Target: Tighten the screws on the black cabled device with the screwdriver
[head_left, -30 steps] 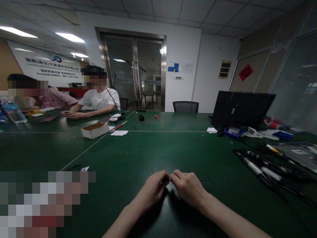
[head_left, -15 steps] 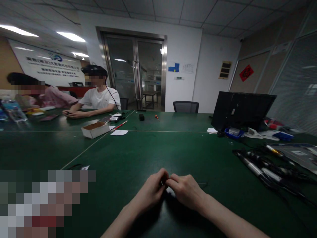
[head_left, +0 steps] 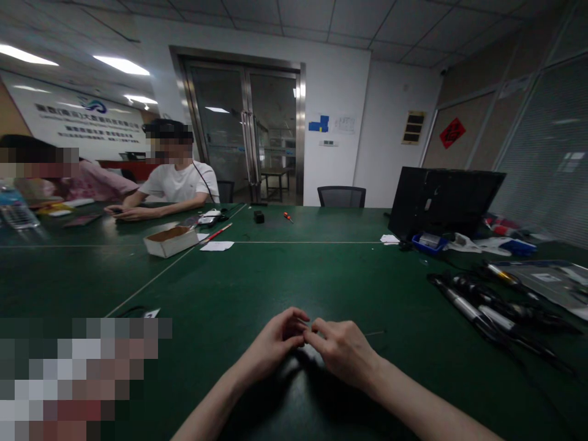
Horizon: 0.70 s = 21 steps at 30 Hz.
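Both hands are close together above the near part of the green table point(head_left: 257, 288), fingertips meeting. My left hand point(head_left: 278, 340) is loosely closed, its index finger lifted and the other fingers curled toward the thumb. On the other side, my right hand point(head_left: 344, 349) is pinched, back upward, its tips against those of the left. Whatever lies between the fingertips is too small or hidden to make out. A thin rod point(head_left: 376, 332) shows just beyond my right hand, its near end covered by it.
At right lie black-and-silver poles point(head_left: 475, 315), a grey panel point(head_left: 546, 275), a blue tray point(head_left: 429, 242) and a black monitor point(head_left: 445, 202). Farther off are an open box point(head_left: 160, 246), paper point(head_left: 217, 246), a black block point(head_left: 259, 217) and an orange screwdriver point(head_left: 288, 217). Two people sit at left.
My left hand's index finger has lifted and its fingers have loosened, widening the gap to the thumb. The right hand stays nearly in place. The view has shifted slightly.
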Each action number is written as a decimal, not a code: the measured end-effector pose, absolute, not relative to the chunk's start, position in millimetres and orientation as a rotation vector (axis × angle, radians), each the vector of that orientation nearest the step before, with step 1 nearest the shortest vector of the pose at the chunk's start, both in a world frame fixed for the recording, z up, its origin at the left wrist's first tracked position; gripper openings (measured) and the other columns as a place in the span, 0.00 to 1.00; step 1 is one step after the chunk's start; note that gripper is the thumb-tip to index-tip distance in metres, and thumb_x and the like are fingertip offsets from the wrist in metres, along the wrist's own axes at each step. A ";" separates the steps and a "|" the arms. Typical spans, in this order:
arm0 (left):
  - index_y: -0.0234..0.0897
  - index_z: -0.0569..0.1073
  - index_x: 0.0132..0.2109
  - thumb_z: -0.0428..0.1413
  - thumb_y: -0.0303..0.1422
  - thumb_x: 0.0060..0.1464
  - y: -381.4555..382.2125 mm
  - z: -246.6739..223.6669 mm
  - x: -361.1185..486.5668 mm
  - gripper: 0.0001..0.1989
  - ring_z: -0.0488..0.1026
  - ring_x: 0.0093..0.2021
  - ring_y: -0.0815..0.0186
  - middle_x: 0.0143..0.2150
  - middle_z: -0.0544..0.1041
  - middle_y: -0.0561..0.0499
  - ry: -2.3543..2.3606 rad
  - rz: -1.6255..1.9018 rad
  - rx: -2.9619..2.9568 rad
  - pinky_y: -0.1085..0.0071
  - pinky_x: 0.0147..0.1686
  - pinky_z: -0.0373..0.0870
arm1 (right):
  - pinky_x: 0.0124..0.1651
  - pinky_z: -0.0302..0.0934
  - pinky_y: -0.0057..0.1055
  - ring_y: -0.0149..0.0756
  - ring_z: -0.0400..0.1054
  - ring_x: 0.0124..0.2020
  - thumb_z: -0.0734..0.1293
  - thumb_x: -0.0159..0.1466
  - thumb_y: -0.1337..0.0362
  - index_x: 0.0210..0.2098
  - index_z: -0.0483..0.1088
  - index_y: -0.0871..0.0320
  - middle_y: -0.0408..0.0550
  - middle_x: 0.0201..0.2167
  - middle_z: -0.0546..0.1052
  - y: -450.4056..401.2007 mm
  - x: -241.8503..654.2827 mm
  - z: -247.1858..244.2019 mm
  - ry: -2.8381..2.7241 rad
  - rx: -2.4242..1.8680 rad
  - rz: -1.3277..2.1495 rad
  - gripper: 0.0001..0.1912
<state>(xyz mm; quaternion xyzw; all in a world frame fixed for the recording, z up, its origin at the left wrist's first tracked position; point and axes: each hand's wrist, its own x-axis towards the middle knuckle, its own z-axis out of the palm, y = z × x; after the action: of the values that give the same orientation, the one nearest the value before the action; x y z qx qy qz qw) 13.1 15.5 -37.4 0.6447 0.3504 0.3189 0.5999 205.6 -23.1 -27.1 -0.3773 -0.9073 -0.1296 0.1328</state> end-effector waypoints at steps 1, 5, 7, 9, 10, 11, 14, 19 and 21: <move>0.37 0.67 0.44 0.61 0.28 0.49 15.9 -37.2 12.4 0.15 0.76 0.43 0.63 0.41 0.79 0.49 0.805 0.717 1.459 0.67 0.46 0.69 | 0.29 0.62 0.26 0.33 0.76 0.33 0.62 0.68 0.71 0.44 0.71 0.59 0.49 0.41 0.78 -24.2 205.2 -26.1 -2.647 -1.093 -0.391 0.08; 0.35 0.69 0.45 0.64 0.31 0.50 15.2 -34.0 10.8 0.16 0.77 0.40 0.63 0.40 0.80 0.47 0.847 0.641 1.402 0.66 0.43 0.70 | 0.28 0.61 0.27 0.33 0.75 0.32 0.62 0.68 0.71 0.43 0.72 0.59 0.50 0.39 0.78 -26.0 203.4 -27.6 -2.670 -1.091 -0.378 0.08; 0.35 0.69 0.44 0.64 0.31 0.50 15.2 -32.7 11.2 0.16 0.77 0.39 0.63 0.38 0.80 0.48 0.866 0.613 1.408 0.66 0.42 0.70 | 0.28 0.61 0.27 0.33 0.75 0.32 0.62 0.68 0.71 0.44 0.72 0.59 0.49 0.38 0.78 -24.8 203.0 -29.2 -2.649 -1.095 -0.326 0.08; 0.34 0.70 0.43 0.62 0.29 0.50 15.9 -32.4 12.0 0.14 0.77 0.39 0.63 0.37 0.80 0.48 0.872 0.607 1.437 0.66 0.43 0.71 | 0.27 0.59 0.27 0.32 0.74 0.30 0.62 0.67 0.71 0.43 0.72 0.60 0.48 0.37 0.78 -22.6 204.2 -28.3 -2.622 -1.114 -0.288 0.08; 0.34 0.70 0.43 0.61 0.28 0.50 16.3 -32.5 12.2 0.13 0.77 0.39 0.62 0.38 0.80 0.48 0.886 0.612 1.459 0.66 0.43 0.72 | 0.27 0.59 0.27 0.32 0.74 0.30 0.62 0.67 0.71 0.41 0.72 0.59 0.48 0.36 0.77 -21.5 205.9 -26.4 -2.608 -1.133 -0.283 0.07; 0.34 0.70 0.42 0.59 0.26 0.50 16.5 -32.5 12.4 0.11 0.78 0.40 0.62 0.39 0.80 0.48 0.914 0.618 1.494 0.66 0.43 0.72 | 0.27 0.58 0.26 0.32 0.73 0.29 0.62 0.67 0.71 0.39 0.72 0.59 0.47 0.35 0.77 -20.8 208.5 -23.6 -2.591 -1.159 -0.289 0.07; 0.35 0.70 0.42 0.55 0.24 0.53 14.7 -30.8 11.6 0.08 0.78 0.42 0.61 0.41 0.80 0.47 1.083 0.617 1.736 0.65 0.44 0.72 | 0.28 0.58 0.25 0.31 0.73 0.30 0.62 0.67 0.73 0.36 0.72 0.58 0.46 0.34 0.77 -23.4 224.5 -10.3 -2.490 -1.273 -0.327 0.07; 0.36 0.73 0.42 0.53 0.25 0.57 6.3 -23.0 10.4 0.07 0.75 0.47 0.56 0.43 0.79 0.43 1.350 0.476 2.269 0.62 0.48 0.69 | 0.34 0.67 0.26 0.31 0.74 0.31 0.59 0.69 0.69 0.40 0.73 0.56 0.48 0.38 0.78 -43.1 295.7 11.2 -2.277 -1.427 -0.227 0.10; 0.36 0.74 0.43 0.54 0.26 0.57 4.5 -21.1 10.6 0.08 0.75 0.47 0.56 0.44 0.79 0.43 1.372 0.447 2.297 0.63 0.47 0.69 | 0.36 0.70 0.30 0.33 0.75 0.32 0.58 0.70 0.65 0.42 0.73 0.54 0.49 0.40 0.79 -50.5 344.0 14.5 -2.164 -1.568 -0.178 0.12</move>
<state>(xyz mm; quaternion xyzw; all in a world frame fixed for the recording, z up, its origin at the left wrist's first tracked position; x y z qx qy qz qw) 10.6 4.5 -21.1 0.8274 0.4942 0.1609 0.2127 344.0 -50.5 14.5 -0.5698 -0.7864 -0.0647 0.2296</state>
